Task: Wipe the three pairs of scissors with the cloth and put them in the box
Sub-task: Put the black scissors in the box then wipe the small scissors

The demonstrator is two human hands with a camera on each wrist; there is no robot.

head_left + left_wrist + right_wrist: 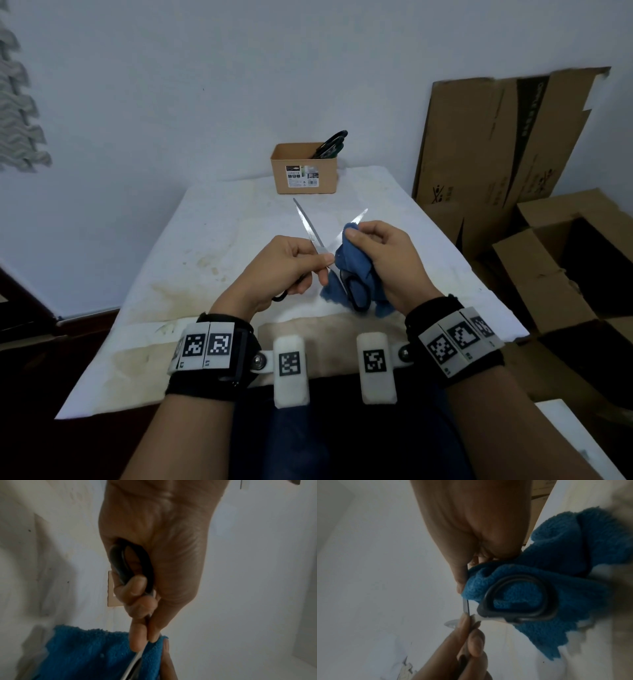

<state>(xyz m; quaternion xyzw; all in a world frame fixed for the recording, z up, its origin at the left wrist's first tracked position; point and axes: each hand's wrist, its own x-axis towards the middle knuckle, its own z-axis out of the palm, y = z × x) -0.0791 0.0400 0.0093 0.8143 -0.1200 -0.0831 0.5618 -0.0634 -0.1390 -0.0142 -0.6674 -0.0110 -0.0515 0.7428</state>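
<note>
A pair of black-handled scissors (310,229) is held over the table with its blades spread in an X. My left hand (322,269) grips one handle loop (120,563) and pinches the base of that blade. My right hand (363,236) holds a blue cloth (352,260) bunched round the other blade, whose tip sticks out past the cloth. The free handle loop (518,599) lies against the cloth (565,561). At the table's far edge stands a brown box (305,174), with dark scissor handles (330,144) poking out of its right side.
The table (212,240) has a white, stained cover and ends against the wall behind the box. Flattened cardboard (496,137) leans on the wall at the right. Open cardboard boxes (565,260) stand on the floor beside the table's right edge.
</note>
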